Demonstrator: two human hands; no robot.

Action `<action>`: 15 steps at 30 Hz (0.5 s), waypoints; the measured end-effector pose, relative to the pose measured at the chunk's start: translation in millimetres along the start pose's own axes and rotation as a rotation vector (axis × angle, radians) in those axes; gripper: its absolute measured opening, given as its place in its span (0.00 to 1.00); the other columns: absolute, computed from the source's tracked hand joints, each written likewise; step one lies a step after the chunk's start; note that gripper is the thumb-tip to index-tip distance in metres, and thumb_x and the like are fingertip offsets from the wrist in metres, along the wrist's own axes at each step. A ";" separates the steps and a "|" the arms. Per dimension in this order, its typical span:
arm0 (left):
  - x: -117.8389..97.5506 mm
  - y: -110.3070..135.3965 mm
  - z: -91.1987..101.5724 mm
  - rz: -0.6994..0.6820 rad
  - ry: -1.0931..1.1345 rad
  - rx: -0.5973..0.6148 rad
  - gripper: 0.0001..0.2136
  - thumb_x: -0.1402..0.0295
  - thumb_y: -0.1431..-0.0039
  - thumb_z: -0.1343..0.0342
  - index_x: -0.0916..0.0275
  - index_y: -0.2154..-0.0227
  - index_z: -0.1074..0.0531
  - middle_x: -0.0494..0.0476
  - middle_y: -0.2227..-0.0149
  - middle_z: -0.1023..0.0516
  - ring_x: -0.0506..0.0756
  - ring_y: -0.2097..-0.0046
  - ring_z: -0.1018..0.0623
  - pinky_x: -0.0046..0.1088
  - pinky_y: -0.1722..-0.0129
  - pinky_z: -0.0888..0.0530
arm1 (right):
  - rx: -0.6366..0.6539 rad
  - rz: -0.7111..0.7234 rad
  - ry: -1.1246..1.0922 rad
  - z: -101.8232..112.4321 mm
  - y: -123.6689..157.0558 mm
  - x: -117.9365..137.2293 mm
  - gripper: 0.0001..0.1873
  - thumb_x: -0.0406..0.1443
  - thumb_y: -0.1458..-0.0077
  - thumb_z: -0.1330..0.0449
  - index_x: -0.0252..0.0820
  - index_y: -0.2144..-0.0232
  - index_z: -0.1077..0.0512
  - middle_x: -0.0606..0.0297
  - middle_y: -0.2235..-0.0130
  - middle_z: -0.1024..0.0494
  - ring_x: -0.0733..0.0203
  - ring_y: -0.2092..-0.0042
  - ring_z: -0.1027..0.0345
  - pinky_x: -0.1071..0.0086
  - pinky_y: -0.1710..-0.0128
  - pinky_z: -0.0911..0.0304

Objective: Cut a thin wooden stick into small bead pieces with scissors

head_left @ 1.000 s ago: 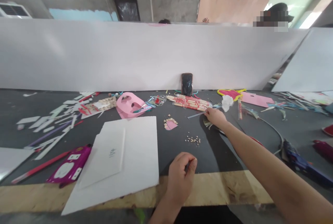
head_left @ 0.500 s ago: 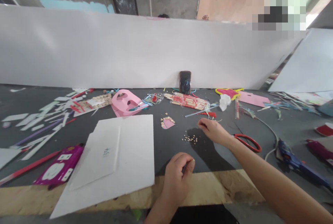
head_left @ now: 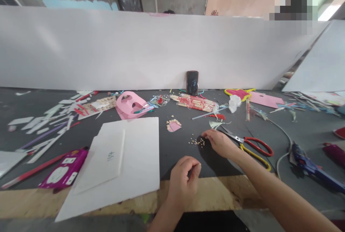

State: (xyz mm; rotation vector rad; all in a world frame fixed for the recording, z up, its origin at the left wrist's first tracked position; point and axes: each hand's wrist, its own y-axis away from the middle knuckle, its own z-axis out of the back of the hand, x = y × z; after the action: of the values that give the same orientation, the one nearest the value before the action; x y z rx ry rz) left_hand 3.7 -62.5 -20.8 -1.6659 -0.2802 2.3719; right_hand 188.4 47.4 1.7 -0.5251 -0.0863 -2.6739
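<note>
My right hand (head_left: 219,143) has its fingers pinched together at the right side of a loose scatter of tiny pale wooden beads (head_left: 194,141); whether a bead is between the fingertips is hidden. My left hand (head_left: 184,179) is curled near the table's front edge, thumb pressed to the index finger; what it holds, if anything, I cannot make out. Beyond the scatter lies a small pink piece (head_left: 174,127), with similar beads lined along its left and upper edge. Red-and-yellow-handled scissors (head_left: 254,146) lie right of my right hand, partly behind it.
White boards (head_left: 115,163) lie at left beside a purple packet (head_left: 64,169). A glue gun (head_left: 309,165) with its cord is at right. Along the back are a pink mask-shaped piece (head_left: 132,101), packaged sticks (head_left: 194,102) and a phone (head_left: 192,82) leaning on a white partition (head_left: 121,52).
My right hand has moved down and slightly left to the bead scatter, uncovering more of the scissors and a pale tassel. My left hand has stayed nearly still. The view has shifted slightly.
</note>
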 end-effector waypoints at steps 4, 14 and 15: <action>0.7 0.6 -0.4 -0.003 0.000 0.009 0.08 0.70 0.38 0.52 0.62 0.70 0.29 0.56 0.69 0.25 0.53 0.66 0.26 0.27 0.65 0.30 | -0.001 0.006 -0.017 -3.5 0.6 2.1 0.16 0.27 0.43 0.54 0.41 0.61 0.28 0.58 0.59 0.24 0.59 0.60 0.30 0.68 0.58 0.38; 1.8 1.4 -2.7 -0.055 -0.012 -0.027 0.08 0.70 0.39 0.49 0.61 0.72 0.27 0.57 0.69 0.23 0.53 0.65 0.25 0.28 0.64 0.29 | -0.029 0.034 -0.204 10.7 60.1 31.5 0.15 0.41 0.36 0.56 0.44 0.68 0.32 0.69 0.72 0.28 0.65 0.70 0.34 0.74 0.71 0.40; 2.2 1.7 -3.4 -0.074 -0.037 -0.025 0.07 0.70 0.40 0.48 0.61 0.72 0.27 0.57 0.69 0.22 0.54 0.65 0.25 0.29 0.63 0.29 | 0.023 0.010 -0.239 7.7 68.8 37.0 0.17 0.43 0.36 0.56 0.44 0.72 0.34 0.70 0.76 0.30 0.65 0.73 0.36 0.74 0.75 0.43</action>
State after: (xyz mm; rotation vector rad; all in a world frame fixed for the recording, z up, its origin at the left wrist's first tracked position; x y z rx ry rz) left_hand 6.0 -63.4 -24.4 -1.5952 -0.3727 2.3560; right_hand 187.9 -28.6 21.3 -0.8337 -0.1821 -2.5859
